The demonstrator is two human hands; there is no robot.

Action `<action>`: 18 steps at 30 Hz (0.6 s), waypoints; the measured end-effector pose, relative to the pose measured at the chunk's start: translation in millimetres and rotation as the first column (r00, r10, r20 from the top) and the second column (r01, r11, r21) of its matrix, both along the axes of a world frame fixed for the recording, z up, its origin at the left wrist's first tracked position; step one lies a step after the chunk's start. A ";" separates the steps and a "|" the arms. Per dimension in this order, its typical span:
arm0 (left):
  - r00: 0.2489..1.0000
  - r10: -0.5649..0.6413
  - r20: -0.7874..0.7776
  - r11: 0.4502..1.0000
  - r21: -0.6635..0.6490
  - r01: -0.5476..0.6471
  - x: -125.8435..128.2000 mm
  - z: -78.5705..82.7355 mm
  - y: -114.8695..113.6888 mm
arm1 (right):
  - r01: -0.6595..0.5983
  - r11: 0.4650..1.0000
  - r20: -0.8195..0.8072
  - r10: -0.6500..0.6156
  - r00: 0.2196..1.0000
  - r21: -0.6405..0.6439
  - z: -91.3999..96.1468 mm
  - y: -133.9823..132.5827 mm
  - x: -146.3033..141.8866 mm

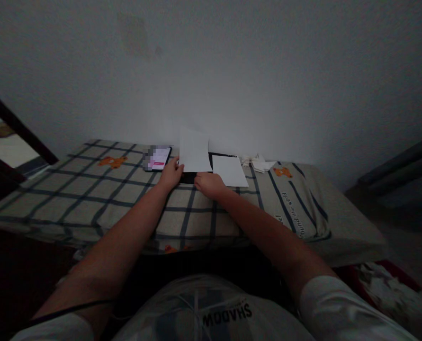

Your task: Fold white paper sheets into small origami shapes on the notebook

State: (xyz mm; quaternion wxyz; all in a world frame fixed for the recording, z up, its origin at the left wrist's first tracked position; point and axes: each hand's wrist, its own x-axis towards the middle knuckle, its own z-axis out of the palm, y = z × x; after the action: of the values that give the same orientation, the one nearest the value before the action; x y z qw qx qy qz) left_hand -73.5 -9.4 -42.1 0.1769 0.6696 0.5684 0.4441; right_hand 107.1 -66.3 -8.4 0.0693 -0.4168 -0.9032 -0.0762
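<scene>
The raised white sheet is straight ahead of your fingers, its long axis running from you toward the wall. Your left hand is nearer, fingers slightly parted at its near left corner; you cannot tell whether they grip it. Your right hand curls its fingers by the flat black object's near edge, hold unclear. The phone bounds the left, a second sheet the right; room opens toward you across the bench
</scene>
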 end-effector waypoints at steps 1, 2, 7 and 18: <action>1.000 -0.009 0.007 1.000 -0.004 0.009 -0.1 -0.1 -0.1 | -0.027 1.000 -0.018 0.027 0.999 -0.014 0.6 0.5 2.5; 1.000 -0.024 0.015 1.000 -0.009 0.024 -0.2 -0.1 -0.1 | -0.054 0.998 -0.045 0.053 0.998 -0.031 1.6 1.5 6.2; 0.997 -0.046 0.058 0.999 -0.013 0.047 -1.3 0.8 -0.4 | 0.128 0.989 -0.271 -0.143 0.952 -0.072 10.2 19.8 47.3; 0.999 -0.029 0.040 0.996 0.088 0.025 -4.0 0.4 0.0 | 0.758 0.642 -0.384 -0.733 0.562 -0.117 -4.2 57.9 137.9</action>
State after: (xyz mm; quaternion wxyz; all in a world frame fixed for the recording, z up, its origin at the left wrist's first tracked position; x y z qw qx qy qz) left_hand -77.5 -9.4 -41.7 0.1651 0.6751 0.5355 0.4799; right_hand 245.0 -8.4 -12.7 0.2252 -0.7624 -0.6053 -0.0399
